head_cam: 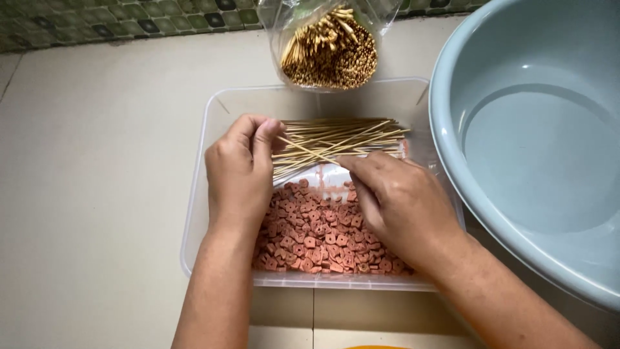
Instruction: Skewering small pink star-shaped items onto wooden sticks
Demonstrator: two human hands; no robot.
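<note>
Tiled floor (97, 194); tub (194, 213); basin (536, 129); bag (329, 48)

grey basin (536, 129) w/ water, bagged sticks (330, 55)

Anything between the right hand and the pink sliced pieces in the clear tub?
Nothing visible. The right hand hovers directly over the pink pieces in the clear tub. The loose skewers lie farther back, pinched by the left hand, off that path.
</note>
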